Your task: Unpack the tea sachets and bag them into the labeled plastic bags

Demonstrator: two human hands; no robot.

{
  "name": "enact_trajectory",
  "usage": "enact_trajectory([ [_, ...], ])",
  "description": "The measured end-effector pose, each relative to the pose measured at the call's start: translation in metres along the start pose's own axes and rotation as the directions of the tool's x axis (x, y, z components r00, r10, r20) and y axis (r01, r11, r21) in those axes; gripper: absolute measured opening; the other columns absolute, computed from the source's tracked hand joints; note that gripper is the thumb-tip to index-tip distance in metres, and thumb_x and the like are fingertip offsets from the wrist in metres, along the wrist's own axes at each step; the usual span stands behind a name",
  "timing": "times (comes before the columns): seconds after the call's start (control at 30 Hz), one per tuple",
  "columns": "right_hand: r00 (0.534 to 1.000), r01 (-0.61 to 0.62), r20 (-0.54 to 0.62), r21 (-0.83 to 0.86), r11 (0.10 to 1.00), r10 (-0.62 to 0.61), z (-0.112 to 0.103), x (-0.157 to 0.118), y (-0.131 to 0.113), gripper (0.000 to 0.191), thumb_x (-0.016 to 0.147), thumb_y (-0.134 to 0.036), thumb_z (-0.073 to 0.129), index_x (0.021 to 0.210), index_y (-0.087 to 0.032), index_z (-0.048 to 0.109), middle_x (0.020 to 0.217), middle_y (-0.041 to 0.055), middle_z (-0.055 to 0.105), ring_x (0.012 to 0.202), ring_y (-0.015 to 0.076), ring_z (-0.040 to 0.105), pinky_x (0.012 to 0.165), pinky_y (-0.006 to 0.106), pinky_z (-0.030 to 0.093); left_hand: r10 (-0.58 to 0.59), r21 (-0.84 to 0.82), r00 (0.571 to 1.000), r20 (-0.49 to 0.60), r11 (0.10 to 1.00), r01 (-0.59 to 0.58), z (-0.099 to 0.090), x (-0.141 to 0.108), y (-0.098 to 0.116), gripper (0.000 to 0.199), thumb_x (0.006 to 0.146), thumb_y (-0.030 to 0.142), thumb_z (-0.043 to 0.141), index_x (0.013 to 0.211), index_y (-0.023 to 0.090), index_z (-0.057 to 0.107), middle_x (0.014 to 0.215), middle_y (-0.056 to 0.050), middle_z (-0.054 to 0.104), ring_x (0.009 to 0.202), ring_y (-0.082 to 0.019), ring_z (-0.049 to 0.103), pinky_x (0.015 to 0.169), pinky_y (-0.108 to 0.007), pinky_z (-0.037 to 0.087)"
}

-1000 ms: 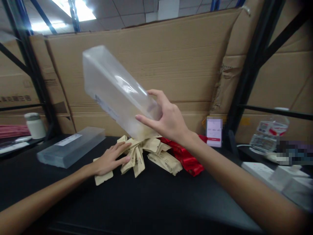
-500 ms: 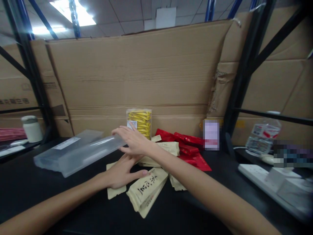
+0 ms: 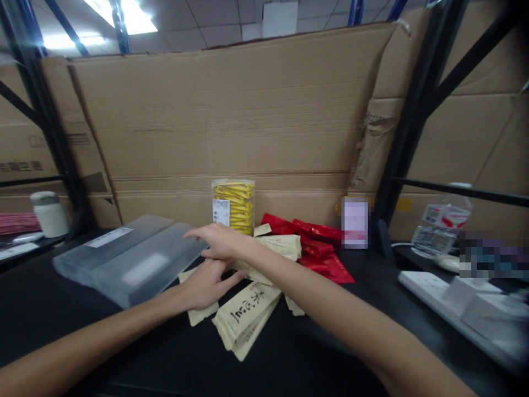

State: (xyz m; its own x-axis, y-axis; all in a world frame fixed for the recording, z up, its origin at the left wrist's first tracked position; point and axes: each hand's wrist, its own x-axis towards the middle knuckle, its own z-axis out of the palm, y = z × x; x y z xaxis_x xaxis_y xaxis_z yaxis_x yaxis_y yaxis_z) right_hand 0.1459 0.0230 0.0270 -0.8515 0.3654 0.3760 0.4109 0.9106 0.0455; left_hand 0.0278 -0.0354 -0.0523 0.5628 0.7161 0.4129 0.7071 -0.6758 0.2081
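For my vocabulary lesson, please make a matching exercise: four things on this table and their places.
1. Beige packets
2. Red packets
3. Yellow packets
4. Clear boxes

A. stacked in an upright container
B. lying flat, farthest left
C. partly hidden by the left hand
D. heaped right of the beige ones

Pairs: 1-C, 2-D, 3-A, 4-B

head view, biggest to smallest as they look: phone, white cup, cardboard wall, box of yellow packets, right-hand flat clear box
1. Cardboard wall
2. Right-hand flat clear box
3. Box of yellow packets
White cup and phone look alike, so unranked.
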Motion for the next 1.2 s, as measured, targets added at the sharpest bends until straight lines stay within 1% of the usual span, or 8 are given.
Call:
enact_trajectory([
  [0.2, 0.982, 0.023, -0.190, 0.053, 0.998, -0.013, -0.036, -0.081, -0.013, 0.034, 0.105, -0.033, 0.052, 0.132, -0.018, 0.065, 0.124, 0.0120, 0.075, 0.117, 0.0265, 0.067, 0.106, 0.047, 0.047, 0.216, 0.341, 0.964, -0.158, 0.928, -0.152, -0.006, 0.009, -0.003, 0.025, 0.099, 0.032, 0.060, 0.113, 0.015, 0.072, 0.118, -0.017, 0.073, 0.113, -0.036, 0.065, 0.097, -0.053, 0.052],
  [0.3, 0.984, 0.004, -0.179, 0.112, 0.994, 0.016, -0.044, -0.133, -0.030, 0.040, 0.103, -0.049, 0.054, 0.132, -0.023, 0.063, 0.132, 0.0111, 0.070, 0.124, 0.0270, 0.062, 0.112, 0.050, 0.042, 0.277, 0.436, 0.952, -0.131, 0.878, -0.195, -0.012, 0.013, -0.002, 0.018, 0.101, 0.026, 0.055, 0.104, 0.019, 0.071, 0.106, -0.011, 0.072, 0.101, -0.030, 0.064, 0.090, -0.048, 0.049],
  [0.43, 0.998, 0.024, -0.066, 0.174, 0.984, -0.012, -0.033, -0.174, -0.045, 0.077, 0.090, -0.071, 0.061, 0.152, -0.028, 0.049, 0.160, 0.0130, 0.047, 0.150, 0.0297, 0.040, 0.128, 0.055, 0.017, 0.233, 0.495, 0.967, -0.104, 0.855, -0.153, -0.031, 0.024, 0.002, 0.025, 0.104, 0.030, 0.049, 0.095, 0.018, 0.069, 0.095, -0.009, 0.068, 0.093, -0.027, 0.060, 0.086, -0.045, 0.045],
  [0.6, 0.994, 0.073, 0.078, 0.111, 0.991, -0.082, -0.006, -0.176, -0.049, 0.052, 0.103, -0.055, 0.048, 0.150, -0.033, 0.052, 0.160, 0.0130, 0.047, 0.150, 0.0272, 0.042, 0.127, 0.056, 0.020, 0.114, 0.511, 0.962, -0.247, 0.859, 0.030, -0.078, 0.053, -0.001, 0.028, 0.101, 0.041, 0.053, 0.113, 0.019, 0.066, 0.112, -0.012, 0.065, 0.105, -0.031, 0.058, 0.095, -0.049, 0.043],
  [0.73, 0.996, 0.075, 0.047, 0.009, 0.997, -0.075, 0.003, -0.173, -0.043, 0.046, 0.107, -0.041, 0.043, 0.150, -0.027, 0.052, 0.153, 0.0148, 0.056, 0.146, 0.0265, 0.047, 0.126, 0.057, 0.024, -0.018, 0.407, 0.948, -0.317, 0.900, 0.153, -0.104, 0.094, -0.031, 0.056, 0.093, 0.049, 0.062, 0.137, 0.016, 0.052, 0.132, -0.018, 0.056, 0.119, -0.036, 0.055, 0.101, -0.053, 0.043],
  [0.83, 0.996, 0.069, -0.051, -0.117, 0.991, -0.075, 0.007, -0.176, -0.036, 0.042, 0.107, -0.037, 0.045, 0.146, -0.023, 0.056, 0.154, 0.0169, 0.054, 0.147, 0.0283, 0.046, 0.125, 0.059, 0.026, -0.111, 0.284, 0.967, -0.228, 0.943, 0.176, -0.109, 0.130, -0.063, 0.091, 0.081, 0.056, 0.071, 0.154, 0.016, 0.034, 0.150, -0.022, 0.044, 0.140, -0.042, 0.040, 0.114, -0.055, 0.034],
  [0.93, 0.983, 0.098, -0.127, -0.235, 0.967, -0.130, 0.007, -0.179, -0.032, 0.037, 0.107, -0.031, 0.046, 0.141, -0.021, 0.058, 0.156, 0.0168, 0.052, 0.148, 0.0290, 0.044, 0.126, 0.059, 0.026, -0.164, 0.231, 0.973, -0.163, 0.952, 0.199, -0.108, 0.157, -0.088, 0.111, 0.067, 0.063, 0.078, 0.155, 0.013, 0.032, 0.152, -0.024, 0.044, 0.140, -0.043, 0.044, 0.112, -0.049, 0.040],
  [1.2, 0.941, 0.197, -0.228, -0.237, 0.951, -0.251, -0.003, -0.177, -0.036, 0.032, 0.103, -0.026, 0.051, 0.130, -0.019, 0.064, 0.144, 0.0144, 0.063, 0.142, 0.0265, 0.051, 0.127, 0.059, 0.022, -0.154, 0.176, 0.976, -0.156, 0.967, 0.181, -0.116, 0.167, -0.102, 0.088, 0.058, 0.068, 0.081, 0.125, 0.014, 0.060, 0.124, -0.018, 0.067, 0.120, -0.040, 0.058, 0.099, -0.045, 0.046],
])
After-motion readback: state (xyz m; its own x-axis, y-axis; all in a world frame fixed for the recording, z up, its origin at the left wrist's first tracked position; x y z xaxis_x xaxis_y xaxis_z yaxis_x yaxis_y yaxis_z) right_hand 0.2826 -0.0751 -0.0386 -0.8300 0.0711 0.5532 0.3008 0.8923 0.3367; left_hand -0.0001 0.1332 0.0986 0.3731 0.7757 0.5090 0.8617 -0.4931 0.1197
